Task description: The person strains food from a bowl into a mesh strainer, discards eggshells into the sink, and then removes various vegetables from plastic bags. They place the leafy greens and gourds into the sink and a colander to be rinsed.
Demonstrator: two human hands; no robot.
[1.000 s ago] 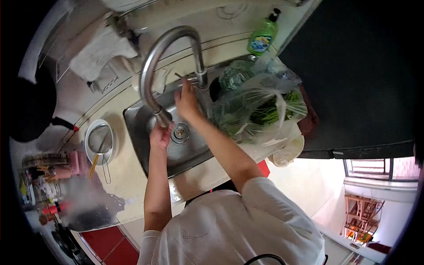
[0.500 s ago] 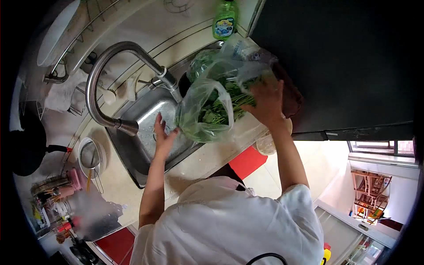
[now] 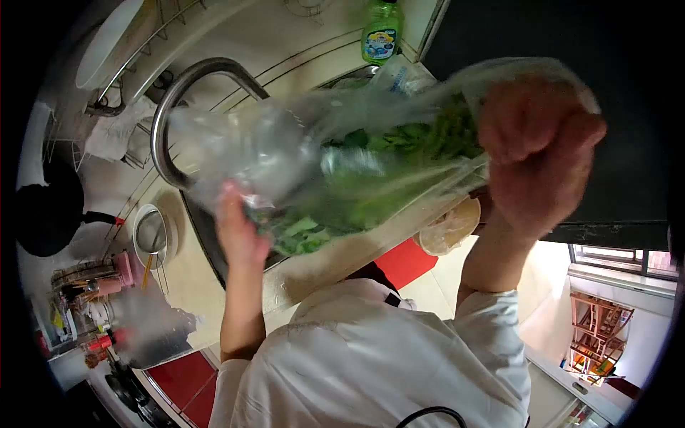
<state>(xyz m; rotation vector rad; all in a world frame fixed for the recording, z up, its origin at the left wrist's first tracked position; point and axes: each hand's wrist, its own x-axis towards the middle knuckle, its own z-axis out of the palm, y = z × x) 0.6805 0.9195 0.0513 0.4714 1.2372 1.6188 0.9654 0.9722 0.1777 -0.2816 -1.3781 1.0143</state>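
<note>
A clear plastic bag (image 3: 275, 153) is stretched sideways above the sink and counter edge, holding leafy greens (image 3: 407, 139). Its film is partly blurred by motion. My right hand (image 3: 539, 146) is raised at the bag's right end, closed in a fist on the film; what else may lie inside the fist is hidden. At the lower left end, my left hand (image 3: 244, 232) grips the bag, some of its fingers hidden by plastic and leaves. Behind the bag, the curved metal faucet (image 3: 160, 135) rises, its spout covered by the film.
A green soap bottle (image 3: 380, 36) stands at the back. White bowl and strainer (image 3: 151, 232) sit on the counter's left, near a black pan (image 3: 53, 217). A dark panel (image 3: 628, 93) borders the right. Below the counter edge is a yellowish container (image 3: 449, 227).
The bag of greens has been lifted and pulled out lengthwise across the sink. My right hand moved up and right, closing into a fist. My left hand shifted slightly left onto the bag.
</note>
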